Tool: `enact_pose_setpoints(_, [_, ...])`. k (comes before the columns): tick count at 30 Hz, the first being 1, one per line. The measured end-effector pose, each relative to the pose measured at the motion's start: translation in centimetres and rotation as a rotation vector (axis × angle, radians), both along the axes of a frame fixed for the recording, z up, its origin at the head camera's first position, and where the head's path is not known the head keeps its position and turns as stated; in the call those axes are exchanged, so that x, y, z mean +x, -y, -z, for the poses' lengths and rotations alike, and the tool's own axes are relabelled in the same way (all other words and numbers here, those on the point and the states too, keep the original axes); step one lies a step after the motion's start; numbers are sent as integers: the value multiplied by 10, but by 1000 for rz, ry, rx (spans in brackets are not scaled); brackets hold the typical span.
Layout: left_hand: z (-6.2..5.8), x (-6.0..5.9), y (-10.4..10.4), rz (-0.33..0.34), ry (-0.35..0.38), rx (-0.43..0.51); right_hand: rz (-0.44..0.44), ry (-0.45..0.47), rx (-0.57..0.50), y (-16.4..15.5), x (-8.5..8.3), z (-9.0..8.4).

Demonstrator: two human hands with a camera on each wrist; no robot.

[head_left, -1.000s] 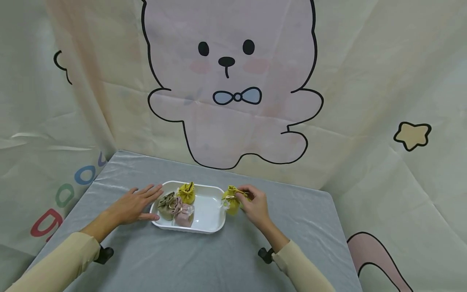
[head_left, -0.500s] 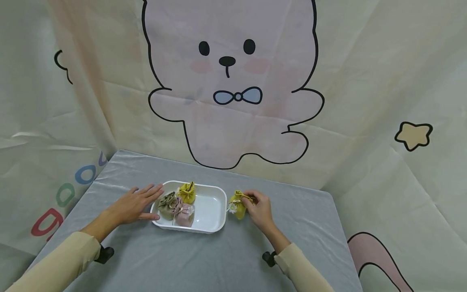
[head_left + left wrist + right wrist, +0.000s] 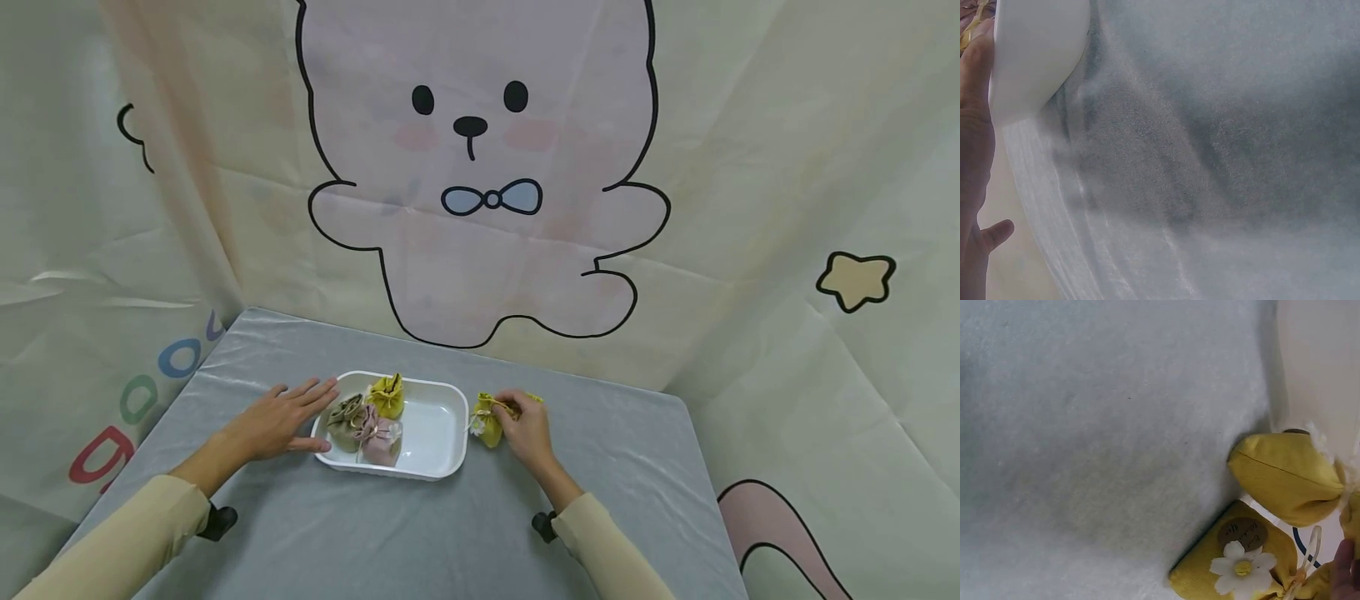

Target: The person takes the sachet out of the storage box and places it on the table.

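My left hand [image 3: 288, 423] rests with fingers straight and spread at the left end of a white tray [image 3: 450, 460]; the thumb lies by its near-left rim. In that end of the tray sit an olive drawstring pouch [image 3: 345, 427], a pink drawstring pouch [image 3: 382, 448] and a yellow drawstring pouch [image 3: 387, 395]. To the right of the tray, my right hand [image 3: 527, 429] pinches the gathered neck of a yellow pouch [image 3: 487, 427] with a white flower. Another yellow pouch [image 3: 1288, 478] lies beside the flowered yellow pouch [image 3: 1235, 556] in the right wrist view.
A grey-blue cloth [image 3: 420, 542] covers the table. Behind it hangs a fabric backdrop [image 3: 735, 208] printed with a bear and a star. The tray's right half shows bare white bottom. Black wrist cameras [image 3: 219, 522] sit at both cuffs.
My right hand carries the yellow pouch from over the tray's right rim to just right of the tray, then shifts slightly left. More yellow cloth shows behind the hand. The left hand stays put.
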State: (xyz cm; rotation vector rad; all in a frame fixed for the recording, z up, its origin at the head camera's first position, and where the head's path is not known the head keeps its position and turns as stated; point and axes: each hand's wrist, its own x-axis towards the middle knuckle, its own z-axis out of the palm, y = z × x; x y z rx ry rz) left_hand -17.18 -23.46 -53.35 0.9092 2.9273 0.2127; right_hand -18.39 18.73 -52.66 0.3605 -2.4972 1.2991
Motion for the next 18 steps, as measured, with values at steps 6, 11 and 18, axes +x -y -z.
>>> enact_pose_setpoints(6, [-1, 0, -1, 3, 7, 6, -42, 71, 47, 0, 2, 4])
enact_pose_setpoints(11, [-2, 1, -2, 5, 6, 5, -22, 98, 69, -3, 3, 1])
enact_pose_setpoints(18, [-2, 1, -2, 6, 3, 12, -42, -67, 69, 0, 0, -15])
